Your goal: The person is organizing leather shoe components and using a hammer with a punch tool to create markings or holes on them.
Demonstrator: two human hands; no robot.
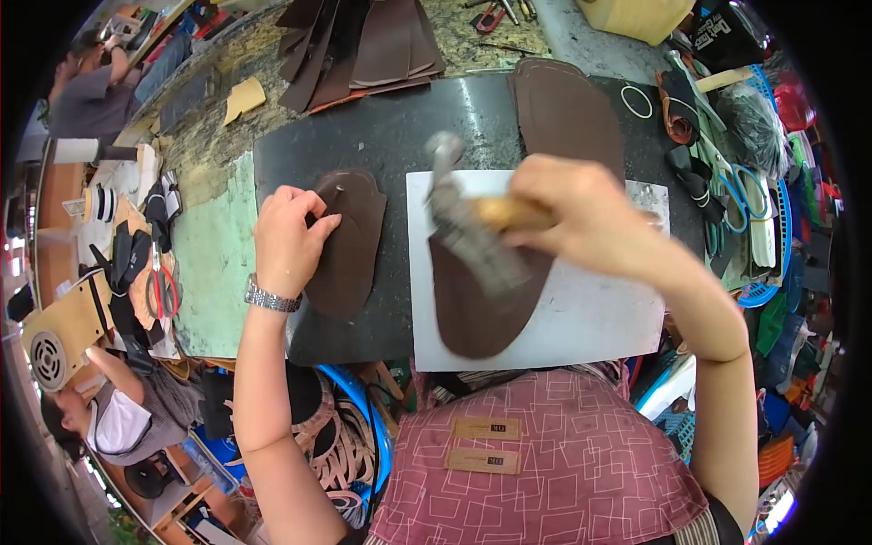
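Leather (pixel 483 322) by the tabletop's (pixel 250 64) near edge could dent if the hammer (pixel 486 250), clenched in your right grip (pixel 568 204), lands askew; your left grip (pixel 291 232) curls, hold unclear.

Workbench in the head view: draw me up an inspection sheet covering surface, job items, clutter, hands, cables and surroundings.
Surface: black mat, white board on it.
Job's things: blurred hammer over a brown piece on the board; second brown piece on the mat.
Clutter: overlapping brown sheets and beige scrap beyond the mat.
Hands: right hand grips the hammer's wooden handle; left hand at the second brown piece, exact grip unclear.
Cables: thin dark line by the blue basket, possibly a cord.
Surroundings: two people at left.
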